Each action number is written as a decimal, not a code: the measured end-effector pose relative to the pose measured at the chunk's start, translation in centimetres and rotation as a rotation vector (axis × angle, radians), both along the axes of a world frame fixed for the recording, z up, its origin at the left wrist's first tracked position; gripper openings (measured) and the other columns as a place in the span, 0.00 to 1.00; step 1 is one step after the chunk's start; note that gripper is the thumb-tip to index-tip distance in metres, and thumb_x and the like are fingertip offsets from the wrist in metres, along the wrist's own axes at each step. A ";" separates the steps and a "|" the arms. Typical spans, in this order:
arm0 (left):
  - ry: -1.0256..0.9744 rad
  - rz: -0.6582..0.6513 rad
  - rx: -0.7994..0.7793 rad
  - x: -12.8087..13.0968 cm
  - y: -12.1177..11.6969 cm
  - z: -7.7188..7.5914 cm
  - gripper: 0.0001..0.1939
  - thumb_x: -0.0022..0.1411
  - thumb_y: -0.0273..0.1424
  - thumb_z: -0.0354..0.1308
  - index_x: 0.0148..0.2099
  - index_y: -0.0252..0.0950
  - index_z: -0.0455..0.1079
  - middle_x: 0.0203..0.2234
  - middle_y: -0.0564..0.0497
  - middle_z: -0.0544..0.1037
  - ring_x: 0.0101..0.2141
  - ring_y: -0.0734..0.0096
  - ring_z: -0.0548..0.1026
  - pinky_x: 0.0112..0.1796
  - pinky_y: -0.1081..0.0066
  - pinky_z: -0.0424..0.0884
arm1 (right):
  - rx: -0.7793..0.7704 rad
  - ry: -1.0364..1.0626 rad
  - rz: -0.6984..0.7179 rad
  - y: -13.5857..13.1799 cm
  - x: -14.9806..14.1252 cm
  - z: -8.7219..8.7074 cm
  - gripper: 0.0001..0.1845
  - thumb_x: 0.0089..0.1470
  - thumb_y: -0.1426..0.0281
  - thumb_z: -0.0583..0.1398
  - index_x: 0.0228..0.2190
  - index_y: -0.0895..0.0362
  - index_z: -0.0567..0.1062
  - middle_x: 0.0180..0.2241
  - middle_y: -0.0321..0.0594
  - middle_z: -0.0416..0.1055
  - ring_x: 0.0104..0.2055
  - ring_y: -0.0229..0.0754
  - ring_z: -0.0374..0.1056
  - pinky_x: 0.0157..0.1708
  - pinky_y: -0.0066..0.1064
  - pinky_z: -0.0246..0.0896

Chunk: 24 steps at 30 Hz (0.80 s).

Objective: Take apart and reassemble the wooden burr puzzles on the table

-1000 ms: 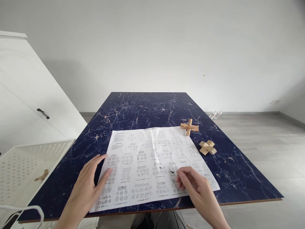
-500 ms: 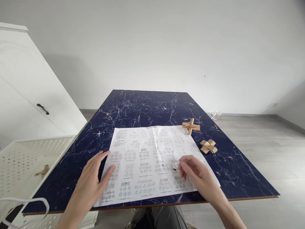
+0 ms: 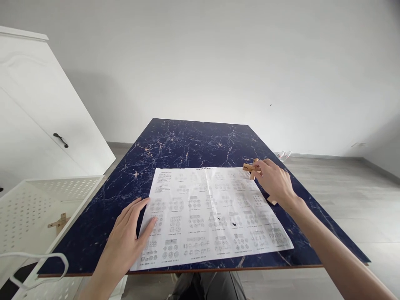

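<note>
A large white sheet (image 3: pixel 200 196) printed with rows of small diagrams lies on the dark blue marbled table (image 3: pixel 193 143). My left hand (image 3: pixel 128 231) rests at its left edge, fingers spread, thumb and fingertips touching the paper. At the sheet's upper right corner, my right hand (image 3: pixel 275 179) has thumb and fingers closed on a cross-shaped wooden puzzle (image 3: pixel 248 167), which shows a dark mark on one end. A second, chunkier wooden puzzle (image 3: pixel 271 200) lies under my right wrist and is mostly hidden.
On the left stand a white cabinet (image 3: pixel 56 166) and a white perforated basket (image 3: pixel 28 208) with another wooden cross piece (image 3: pixel 59 223) in it. A white cable (image 3: pixel 40 255) loops near the table's front left corner. A pale wall (image 3: pixel 200 62) rises behind.
My right hand has moved up and right from over the sheet to the cross-shaped puzzle and closed on it. My left hand has stayed at the sheet's edge. The view has shifted slightly.
</note>
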State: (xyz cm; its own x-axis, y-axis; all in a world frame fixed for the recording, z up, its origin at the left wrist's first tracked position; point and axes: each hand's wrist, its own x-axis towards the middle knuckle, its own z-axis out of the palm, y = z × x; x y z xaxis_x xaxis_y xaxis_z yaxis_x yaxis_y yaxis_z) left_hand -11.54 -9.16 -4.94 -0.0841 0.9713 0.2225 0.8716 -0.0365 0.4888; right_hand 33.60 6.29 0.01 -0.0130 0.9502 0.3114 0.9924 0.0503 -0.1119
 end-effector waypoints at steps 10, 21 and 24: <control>-0.006 -0.003 -0.006 0.0 -0.1 0.7 0.33 0.74 0.55 0.51 0.71 0.43 0.66 0.68 0.40 0.73 0.69 0.38 0.69 0.64 0.39 0.71 | 0.178 0.104 0.242 -0.1 0.7 0.7 0.19 0.75 0.67 0.51 0.44 0.57 0.81 0.46 0.51 0.80 0.36 0.49 0.78 0.33 0.38 0.71; -0.114 -0.364 0.010 6.3 1.5 6.4 0.29 0.77 0.50 0.57 0.74 0.55 0.59 0.72 0.47 0.67 0.70 0.44 0.68 0.67 0.42 0.68 | 0.390 0.506 0.610 -9.0 -4.4 5.5 0.05 0.71 0.73 0.62 0.44 0.53 0.80 0.42 0.42 0.82 0.36 0.42 0.79 0.37 0.35 0.80; -0.179 -0.479 -0.092 9.5 2.8 8.4 0.45 0.70 0.53 0.65 0.79 0.59 0.46 0.78 0.47 0.57 0.73 0.42 0.62 0.68 0.41 0.67 | 0.332 0.597 0.688 -10.4 -5.5 5.8 0.06 0.69 0.76 0.64 0.44 0.54 0.81 0.41 0.41 0.82 0.36 0.41 0.79 0.35 0.32 0.80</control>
